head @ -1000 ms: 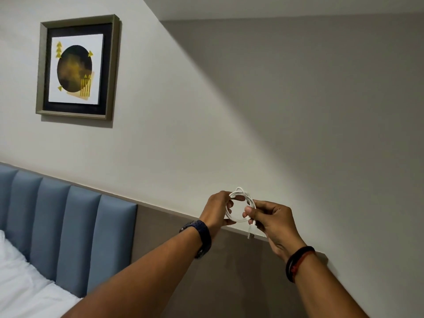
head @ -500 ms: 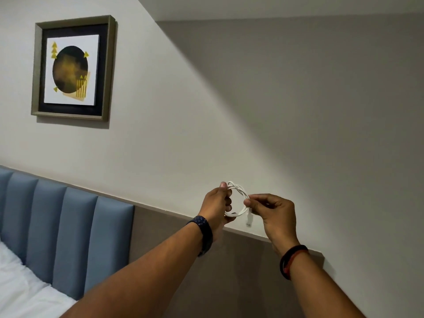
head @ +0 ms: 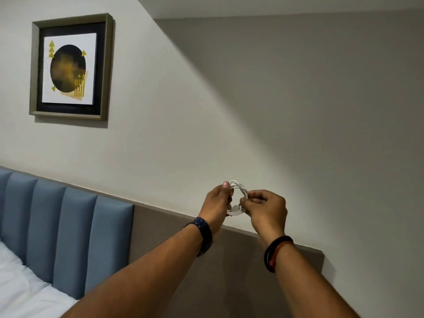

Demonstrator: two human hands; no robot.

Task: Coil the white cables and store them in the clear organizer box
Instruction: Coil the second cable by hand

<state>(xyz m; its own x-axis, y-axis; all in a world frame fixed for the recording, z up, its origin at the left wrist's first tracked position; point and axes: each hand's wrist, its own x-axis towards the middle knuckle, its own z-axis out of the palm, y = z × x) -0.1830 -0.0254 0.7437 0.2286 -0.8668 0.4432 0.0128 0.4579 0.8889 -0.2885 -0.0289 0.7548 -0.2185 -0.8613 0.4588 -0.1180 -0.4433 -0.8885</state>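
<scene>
A white cable is wound into a small coil and held up in front of the wall between both hands. My left hand grips the coil's left side, thumb on top. My right hand pinches the coil's right side, with the cable's plug end by its fingertips inside the loop. The clear organizer box is not in view.
A blue padded headboard and white bedding lie at the lower left. A grey-brown wall panel runs behind my arms. A framed picture hangs on the wall at the upper left.
My right hand has moved the dangling plug end up and in toward the coil, and both hands have drawn closer together. The view has shifted slightly.
</scene>
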